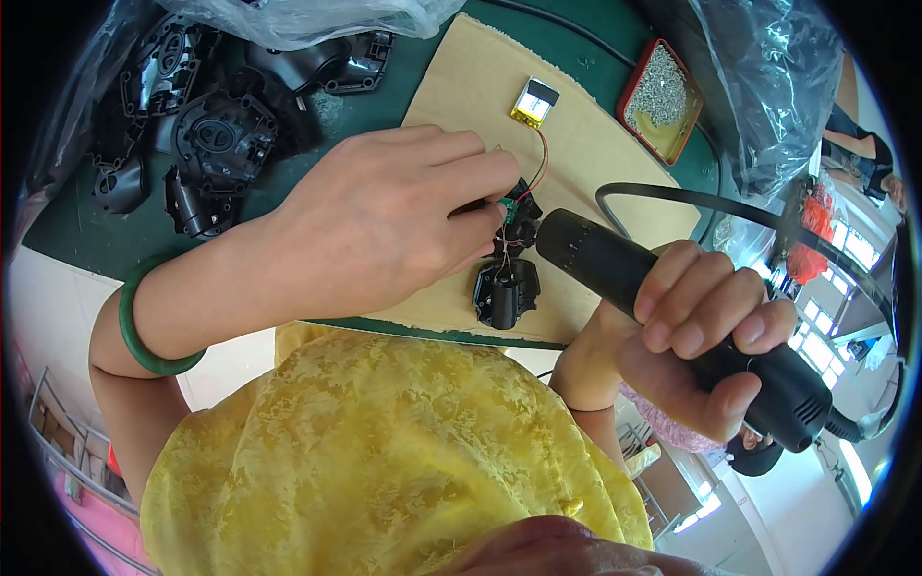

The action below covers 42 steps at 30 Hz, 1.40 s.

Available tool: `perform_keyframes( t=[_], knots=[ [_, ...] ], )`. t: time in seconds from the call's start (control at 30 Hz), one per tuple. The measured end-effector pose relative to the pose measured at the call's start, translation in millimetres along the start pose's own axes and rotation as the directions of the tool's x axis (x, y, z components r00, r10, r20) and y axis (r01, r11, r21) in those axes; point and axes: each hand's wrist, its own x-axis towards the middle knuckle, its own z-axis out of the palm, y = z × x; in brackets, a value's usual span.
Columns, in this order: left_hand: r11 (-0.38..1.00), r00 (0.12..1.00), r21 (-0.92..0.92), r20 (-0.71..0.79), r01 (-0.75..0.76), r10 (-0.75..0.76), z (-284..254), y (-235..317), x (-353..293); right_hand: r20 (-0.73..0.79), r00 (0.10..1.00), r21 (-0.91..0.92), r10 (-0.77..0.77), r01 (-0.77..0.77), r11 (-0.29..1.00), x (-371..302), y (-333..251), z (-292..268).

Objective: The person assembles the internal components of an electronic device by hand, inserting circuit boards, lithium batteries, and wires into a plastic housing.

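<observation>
My right hand (706,317) is wrapped round a black corded electric screwdriver (600,254), its front end pointing at the small black housing (521,228). The screwdriver's tip is hard to make out. Fingers curled, my left hand (384,206) grips that housing at its left side, hiding part of it. A bit of green circuit board shows by the fingertips. Thin wires run down to a second black housing part (504,296) with a cylinder in it. Red and black wires link the board to a flat silver battery (535,103) with yellow tape, lying farther off.
Under the work lies a cardboard sheet (463,82) on a green table (403,106). A red-rimmed tray (632,115) of small screws stands at far right. Black plastic shells (226,139) pile up at left. Clear plastic bags (768,77) flank the table; the screwdriver's cable (711,200) loops at right.
</observation>
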Motion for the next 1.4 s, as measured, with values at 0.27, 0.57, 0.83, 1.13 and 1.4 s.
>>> perform_keyframes(
  t=[0.27,0.57,0.83,1.13,1.4],
  knots=[
    [1.0,1.0,-0.001,0.003,-0.009,0.009,-1.0,-1.4,0.4,0.042,0.998,-0.012,-0.039,0.04,0.999,0.1,0.0,1.4],
    [0.995,0.997,0.074,0.022,-0.074,0.072,-4.7,2.7,1.0,-0.059,0.987,0.081,-0.148,0.153,0.985,-10.2,5.9,9.4],
    [0.989,0.993,0.094,0.033,-0.113,0.111,-3.8,-1.4,0.0,-0.303,0.946,0.098,-0.113,0.149,0.984,-3.2,11.2,10.9],
    [0.984,0.99,0.117,0.057,-0.131,0.125,-8.1,1.2,-0.6,-0.433,0.891,-0.064,-0.137,0.121,0.991,-3.7,8.1,30.5],
    [0.987,0.991,0.103,0.06,-0.122,0.117,-7.7,1.0,-1.7,-0.472,0.861,0.091,-0.188,0.259,0.962,1.2,-39.4,5.1]
  ],
)
